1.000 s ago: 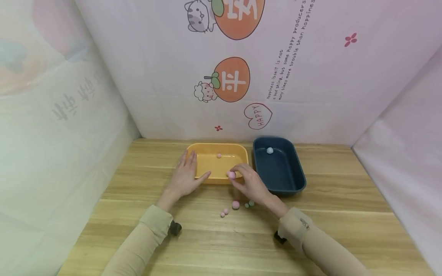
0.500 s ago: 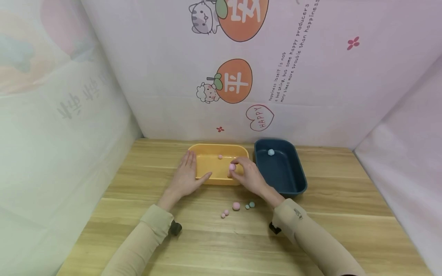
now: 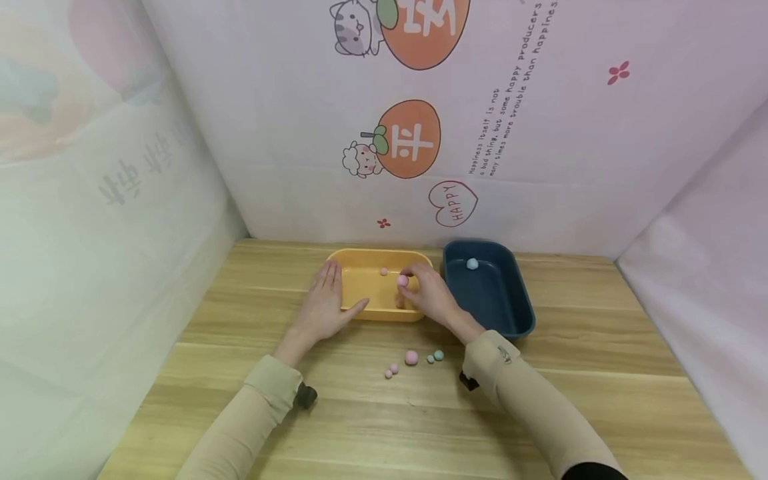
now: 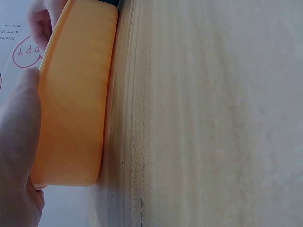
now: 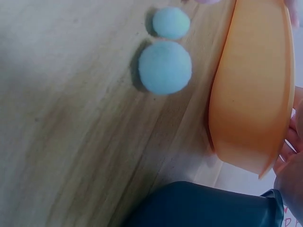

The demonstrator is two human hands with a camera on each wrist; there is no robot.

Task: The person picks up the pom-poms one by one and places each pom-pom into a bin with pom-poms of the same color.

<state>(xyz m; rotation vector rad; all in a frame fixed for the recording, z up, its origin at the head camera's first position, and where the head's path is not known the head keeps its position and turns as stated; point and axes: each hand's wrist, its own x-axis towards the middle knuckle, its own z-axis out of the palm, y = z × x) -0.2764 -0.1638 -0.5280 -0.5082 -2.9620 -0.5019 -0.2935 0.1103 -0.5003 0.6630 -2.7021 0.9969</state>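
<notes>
Pink ball (image 3: pixel 403 281), step in hand: apparently placing; next move probably calls for parting thumb and fingers.
Table (image 3: pixel 360 427): bears the blue box (image 3: pixel 489 300) and, just beside it, the yellow box (image 3: pixel 384 316).
Left hand (image 3: pixel 321 308): fingers straight at the yellow box's left end, thumb spread.
Right hand (image 3: pixel 435 295): pinching the pink ball between thumb and fingers, over the yellow box's right half.
Loose balls (image 3: pixel 411 358): before the yellow box.
</notes>
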